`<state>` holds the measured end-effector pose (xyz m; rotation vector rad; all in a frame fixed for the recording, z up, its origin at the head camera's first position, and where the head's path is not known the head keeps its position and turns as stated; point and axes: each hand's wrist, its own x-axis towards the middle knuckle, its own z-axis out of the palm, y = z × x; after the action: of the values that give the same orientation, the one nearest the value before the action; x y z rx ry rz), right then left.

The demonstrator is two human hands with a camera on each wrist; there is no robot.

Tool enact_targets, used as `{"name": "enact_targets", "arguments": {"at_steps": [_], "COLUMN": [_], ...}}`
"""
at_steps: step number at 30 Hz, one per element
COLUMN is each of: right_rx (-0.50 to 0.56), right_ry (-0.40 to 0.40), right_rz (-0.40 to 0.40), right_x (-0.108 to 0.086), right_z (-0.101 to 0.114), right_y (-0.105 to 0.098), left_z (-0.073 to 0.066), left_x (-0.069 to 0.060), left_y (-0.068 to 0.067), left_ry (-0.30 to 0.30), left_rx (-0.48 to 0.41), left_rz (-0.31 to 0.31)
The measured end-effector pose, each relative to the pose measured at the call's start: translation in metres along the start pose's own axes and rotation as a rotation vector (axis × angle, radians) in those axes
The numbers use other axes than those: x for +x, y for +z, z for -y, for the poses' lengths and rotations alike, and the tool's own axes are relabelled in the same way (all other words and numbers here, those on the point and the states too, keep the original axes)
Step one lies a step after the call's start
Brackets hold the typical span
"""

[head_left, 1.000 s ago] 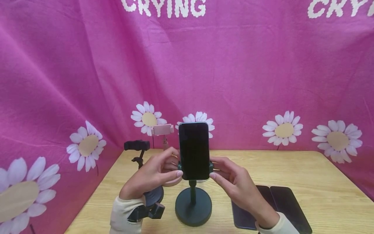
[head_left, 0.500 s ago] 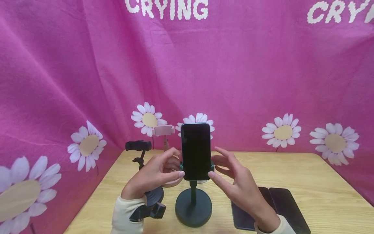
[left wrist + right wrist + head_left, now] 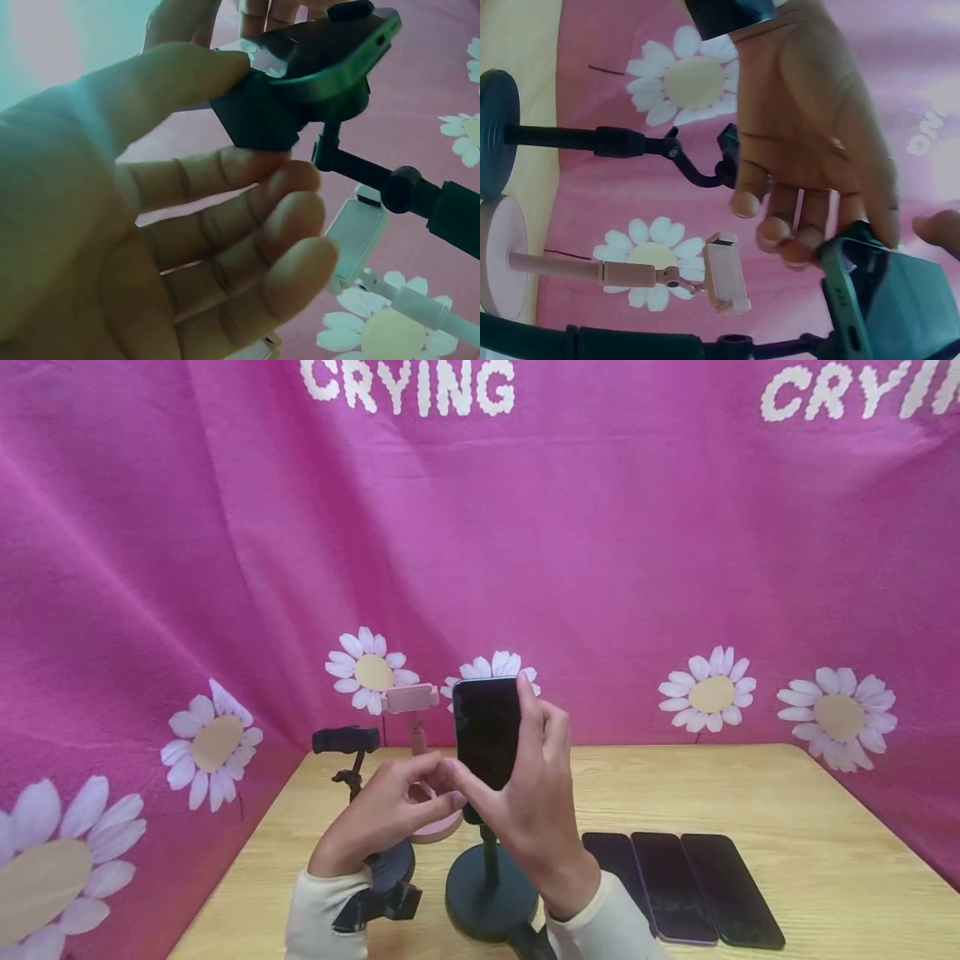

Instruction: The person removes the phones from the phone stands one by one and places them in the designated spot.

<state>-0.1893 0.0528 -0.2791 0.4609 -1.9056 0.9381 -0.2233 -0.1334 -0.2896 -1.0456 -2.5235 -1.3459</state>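
Observation:
A black-screened smartphone (image 3: 483, 735) stands upright in the clamp of a dark green phone stand (image 3: 480, 897). My left hand (image 3: 382, 818) pinches the clamp's left arm (image 3: 259, 116) between thumb and forefinger; its other fingers curve loosely below. Across the phone's front reaches my right hand (image 3: 536, 810), its thumb at the left edge and its forefinger along the upper right edge. It spans the phone and appears to grip it by both sides. The right hand hides the clamp's right arm in the head view.
A black phone stand (image 3: 345, 739) and a pink phone stand (image 3: 411, 697) stand behind my left hand. Three dark phones (image 3: 675, 893) lie side by side on the wooden table (image 3: 750, 785) at right. A pink daisy-print cloth (image 3: 600, 568) hangs behind.
My right hand has left the clamp's right side and moved up and left over the phone. A third phone on the table has come into view. The left hand keeps its pinch.

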Motion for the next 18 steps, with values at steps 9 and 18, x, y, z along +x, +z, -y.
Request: {"name": "enact_targets", "arguments": {"at_steps": [9, 18], "right_rx": [-0.086, -0.047], "right_ry": [0.025, -0.002], "right_rz": [-0.023, -0.037], "right_x": [-0.003, -0.005], "right_z": [0.000, -0.006], "right_y": [0.011, 0.014], "left_z": [0.004, 0.010], "left_x": [0.002, 0.005], "left_y": [0.002, 0.006], "left_ry": [0.076, 0.166], "left_rx": [0.003, -0.010], "left_rz": [-0.011, -0.037]}}
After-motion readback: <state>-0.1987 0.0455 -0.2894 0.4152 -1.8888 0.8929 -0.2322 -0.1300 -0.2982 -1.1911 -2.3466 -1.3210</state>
